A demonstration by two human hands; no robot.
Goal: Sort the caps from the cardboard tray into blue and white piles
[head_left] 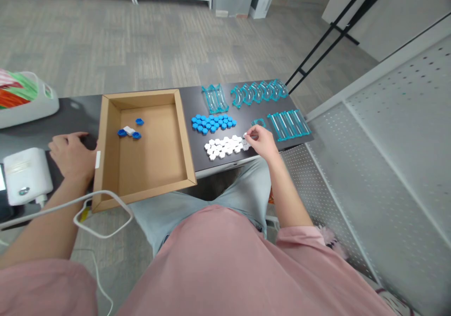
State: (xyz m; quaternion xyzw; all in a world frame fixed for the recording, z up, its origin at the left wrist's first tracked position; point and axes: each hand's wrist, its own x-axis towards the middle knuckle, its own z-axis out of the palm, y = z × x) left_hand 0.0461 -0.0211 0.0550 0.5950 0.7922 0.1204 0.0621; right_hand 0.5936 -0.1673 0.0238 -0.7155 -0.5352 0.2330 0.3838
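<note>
Head view. Your right hand [261, 141] reached in from the front of the dark desk [244, 111], its fingers seemingly clamped on a white piece [245, 135] at the right end of the white hexagons [230, 151]. A fingertip pinch probably suited so small a part among close neighbours. The blue hexagons [213, 129] lay just behind, and the teal parts [289, 124] stood grouped by shape, an arrangement that likely kept each kind easy to single out.

Your left hand [73, 155] rested at the left wall of the cardboard box [185, 137], thumb and index finger apart, nothing visibly held; it may have steadied the box. Inside, three blue pieces [136, 136] and one white block [129, 130] lay toward the back left, with bare box floor to their right and in front.

Edges: the box projected past the desk's front edge over your lap, and the white hexagons lay near that edge. A narrow strip of desk separated them from the box, whose raised wall called for lift. A white cable [112, 193] crossed before your left forearm, a possible snag.
</note>
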